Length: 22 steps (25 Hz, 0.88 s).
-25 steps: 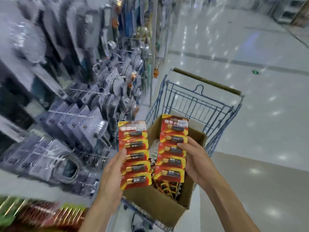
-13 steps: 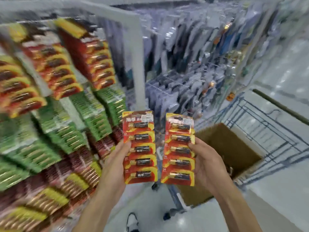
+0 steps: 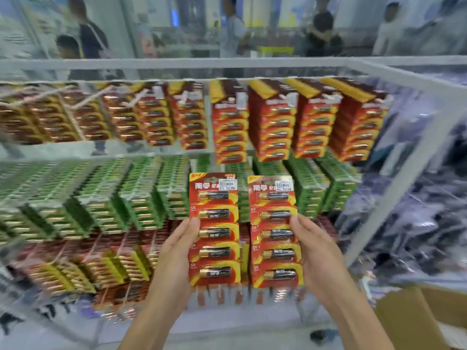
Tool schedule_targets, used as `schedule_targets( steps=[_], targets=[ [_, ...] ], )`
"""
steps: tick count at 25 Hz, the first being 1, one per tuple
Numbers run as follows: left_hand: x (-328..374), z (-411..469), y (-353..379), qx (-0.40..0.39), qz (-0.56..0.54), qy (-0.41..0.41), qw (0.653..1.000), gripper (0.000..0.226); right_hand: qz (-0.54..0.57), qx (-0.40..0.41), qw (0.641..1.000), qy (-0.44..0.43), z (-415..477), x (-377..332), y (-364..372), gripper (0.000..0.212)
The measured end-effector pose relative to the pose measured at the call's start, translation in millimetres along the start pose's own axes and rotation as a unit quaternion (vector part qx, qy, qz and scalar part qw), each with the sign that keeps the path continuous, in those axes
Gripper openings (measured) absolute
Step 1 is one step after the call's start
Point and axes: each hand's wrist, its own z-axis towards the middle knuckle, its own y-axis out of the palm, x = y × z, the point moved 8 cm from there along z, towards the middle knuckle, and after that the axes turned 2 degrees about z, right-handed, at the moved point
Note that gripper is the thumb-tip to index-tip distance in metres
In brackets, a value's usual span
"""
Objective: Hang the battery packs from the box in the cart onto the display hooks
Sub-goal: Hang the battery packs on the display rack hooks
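Observation:
I hold two red-and-yellow battery packs upright before the display. My left hand (image 3: 174, 258) grips the left battery pack (image 3: 214, 229) by its left edge, thumb on the front. My right hand (image 3: 319, 258) grips the right battery pack (image 3: 275, 232) by its right edge. Each pack is a strip of several black batteries with a white price sticker at the top. Behind them the display rack (image 3: 252, 64) carries rows of hanging packs: red-and-yellow ones (image 3: 273, 122) on top, green ones (image 3: 113, 198) in the middle, more red below. The hooks themselves are blurred. A corner of the cardboard box (image 3: 417, 322) shows at lower right.
The rack's white frame post (image 3: 394, 157) slants down on the right, with blurred dark packaged goods (image 3: 429, 210) beyond it. Several people (image 3: 88, 39) stand behind the rack at the top of the view. Pale floor lies below the display.
The view has swung from the cart and box to face the battery display. Both hands kept their packs and raised them in front of the green row.

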Motion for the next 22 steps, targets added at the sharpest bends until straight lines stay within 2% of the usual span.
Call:
schedule_targets(
  steps=[3, 6, 11, 15, 19, 22],
  targets=[
    [33.6, 5.0, -72.7, 0.032, -0.021, 0.022, 0.999, 0.035, 0.007, -0.005, 1.000, 0.007, 13.6, 29.1, 72.9, 0.029],
    [65.2, 11.5, -137.8, 0.050, -0.030, 0.033, 0.998, 0.040, 0.011, -0.008, 1.000, 0.010, 20.4, 50.5, 141.7, 0.025],
    [105.0, 33.7, -208.2, 0.052, -0.031, 0.043, 0.997, 0.054, 0.028, 0.003, 1.000, -0.009, 30.0, 68.3, 204.7, 0.019],
    [122.7, 46.9, -219.3, 0.024, -0.032, 0.044, 0.998, 0.052, 0.044, 0.038, 0.998, -0.014, 40.4, 71.8, 218.5, 0.022],
    [137.8, 61.8, -205.8, 0.007, -0.030, 0.066, 0.997, 0.050, 0.019, 0.037, 0.999, -0.028, 53.7, 56.5, 226.3, 0.034],
    [149.8, 70.5, -186.5, 0.003, -0.010, 0.086, 0.996, 0.043, 0.006, 0.041, 0.998, -0.043, 62.9, 42.3, 220.2, 0.031]
  ],
)
